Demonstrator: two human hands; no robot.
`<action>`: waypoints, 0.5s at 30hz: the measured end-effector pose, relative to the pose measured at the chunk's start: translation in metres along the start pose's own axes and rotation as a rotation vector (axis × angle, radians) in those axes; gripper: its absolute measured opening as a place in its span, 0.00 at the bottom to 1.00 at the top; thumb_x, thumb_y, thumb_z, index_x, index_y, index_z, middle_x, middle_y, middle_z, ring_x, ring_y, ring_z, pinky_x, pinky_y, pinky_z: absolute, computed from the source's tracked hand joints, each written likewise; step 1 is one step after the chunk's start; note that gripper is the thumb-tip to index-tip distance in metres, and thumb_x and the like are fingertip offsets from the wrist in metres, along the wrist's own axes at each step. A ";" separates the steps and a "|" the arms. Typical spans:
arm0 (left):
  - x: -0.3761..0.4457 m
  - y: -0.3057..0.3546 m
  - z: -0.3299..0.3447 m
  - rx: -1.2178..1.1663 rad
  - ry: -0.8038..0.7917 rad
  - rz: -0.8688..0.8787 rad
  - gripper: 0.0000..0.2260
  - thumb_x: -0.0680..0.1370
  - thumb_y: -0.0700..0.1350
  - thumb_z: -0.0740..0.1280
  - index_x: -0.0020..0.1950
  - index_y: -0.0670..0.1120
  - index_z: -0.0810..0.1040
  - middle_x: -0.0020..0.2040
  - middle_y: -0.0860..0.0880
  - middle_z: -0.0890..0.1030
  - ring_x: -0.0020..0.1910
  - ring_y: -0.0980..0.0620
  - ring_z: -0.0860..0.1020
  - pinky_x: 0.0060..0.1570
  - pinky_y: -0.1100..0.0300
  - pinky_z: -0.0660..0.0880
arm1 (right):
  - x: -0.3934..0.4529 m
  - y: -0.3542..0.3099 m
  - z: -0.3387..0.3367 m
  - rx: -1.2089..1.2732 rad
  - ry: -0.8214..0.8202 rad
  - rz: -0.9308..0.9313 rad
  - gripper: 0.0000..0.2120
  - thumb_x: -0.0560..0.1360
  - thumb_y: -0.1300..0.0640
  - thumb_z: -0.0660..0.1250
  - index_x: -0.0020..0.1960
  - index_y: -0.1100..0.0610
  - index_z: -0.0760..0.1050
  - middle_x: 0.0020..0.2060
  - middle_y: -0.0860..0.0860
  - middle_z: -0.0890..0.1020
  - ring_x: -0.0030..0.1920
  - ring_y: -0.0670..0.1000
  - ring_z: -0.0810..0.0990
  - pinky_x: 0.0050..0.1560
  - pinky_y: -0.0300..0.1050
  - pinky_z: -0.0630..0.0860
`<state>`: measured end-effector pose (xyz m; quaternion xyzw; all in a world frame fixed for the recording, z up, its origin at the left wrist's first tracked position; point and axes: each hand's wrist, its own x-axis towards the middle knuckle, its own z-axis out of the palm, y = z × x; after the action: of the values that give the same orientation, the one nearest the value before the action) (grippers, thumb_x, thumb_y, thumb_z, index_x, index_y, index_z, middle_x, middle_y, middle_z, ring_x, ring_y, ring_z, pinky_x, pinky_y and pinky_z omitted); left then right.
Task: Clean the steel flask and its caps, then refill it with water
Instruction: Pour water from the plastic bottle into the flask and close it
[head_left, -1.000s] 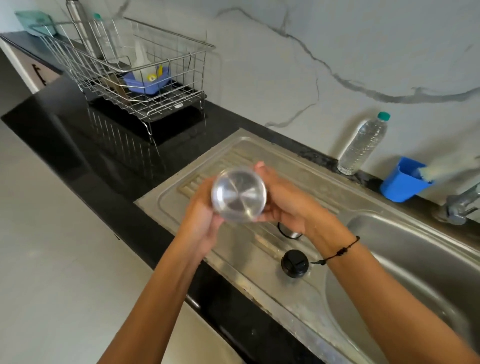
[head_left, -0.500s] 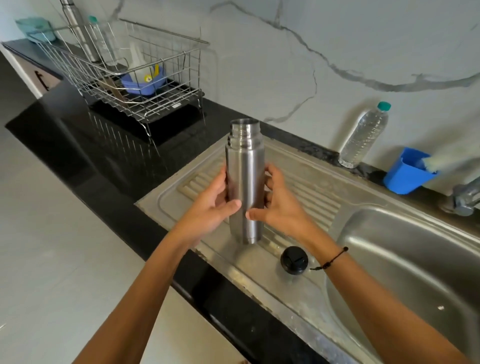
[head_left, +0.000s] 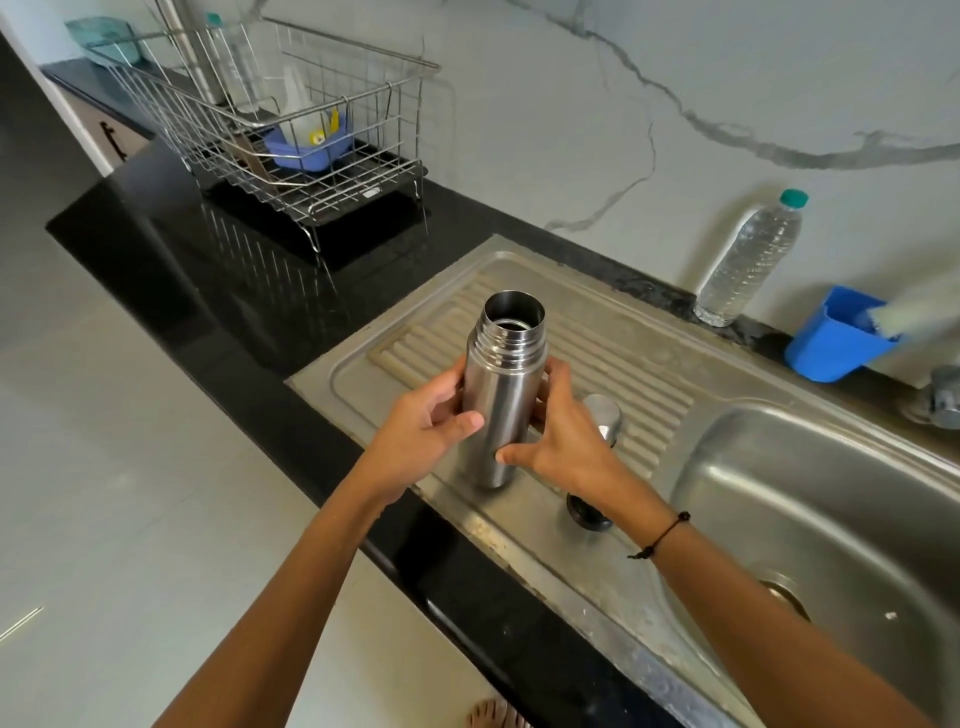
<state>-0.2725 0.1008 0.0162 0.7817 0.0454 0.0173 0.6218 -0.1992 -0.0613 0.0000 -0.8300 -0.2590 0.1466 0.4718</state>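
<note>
- Over the ribbed draining board (head_left: 597, 358) of the steel sink, the steel flask (head_left: 498, 400) is held nearly upright, mouth open and tilted slightly toward the camera; its threaded neck is bare and the inside is too dark to show whether it is wet or dry.
- Left hand (head_left: 421, 431) grips the flask body from the left, thumb across the front, fingers curled round the far side and mostly hidden.
- Right hand (head_left: 561, 441) grips it from the right, thumb lying low on the front, fingers wrapped behind the flask.
- Steel cap (head_left: 602, 415) stands on the draining board just behind the right hand, partly covered by it.
- Black inner cap (head_left: 587, 514) lies on the board nearer the camera, half hidden under the right wrist.
- Sink basin (head_left: 831, 519) is cut off at the right edge.
- Against the marble wall stand a plastic water bottle (head_left: 748, 260) and a blue cup (head_left: 836, 338) holding a blurred brush.
- Wire dish rack (head_left: 291, 130) sits on the black counter (head_left: 182, 249); its contents are hard to make out.
</note>
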 end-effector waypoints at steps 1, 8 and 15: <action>-0.001 -0.001 0.000 0.003 0.000 -0.004 0.25 0.77 0.33 0.63 0.73 0.47 0.65 0.65 0.52 0.77 0.65 0.57 0.74 0.67 0.52 0.69 | -0.001 0.001 0.001 -0.012 -0.001 0.003 0.42 0.64 0.62 0.77 0.66 0.47 0.54 0.54 0.41 0.72 0.53 0.42 0.76 0.55 0.40 0.75; -0.005 -0.010 0.003 0.036 0.019 -0.031 0.26 0.77 0.35 0.64 0.74 0.49 0.64 0.66 0.53 0.75 0.66 0.58 0.72 0.68 0.49 0.68 | -0.005 0.005 0.006 -0.048 -0.026 0.004 0.38 0.65 0.61 0.77 0.65 0.49 0.58 0.55 0.42 0.72 0.53 0.42 0.73 0.55 0.38 0.73; -0.014 -0.008 0.005 0.173 0.042 -0.062 0.25 0.78 0.42 0.65 0.74 0.49 0.63 0.69 0.52 0.72 0.66 0.56 0.71 0.67 0.51 0.69 | -0.002 0.007 0.008 -0.087 -0.091 -0.041 0.39 0.67 0.61 0.74 0.67 0.47 0.54 0.55 0.45 0.73 0.54 0.47 0.76 0.56 0.49 0.77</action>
<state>-0.2868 0.0967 0.0075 0.8300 0.0841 0.0105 0.5513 -0.2029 -0.0592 -0.0099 -0.8366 -0.3032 0.1631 0.4261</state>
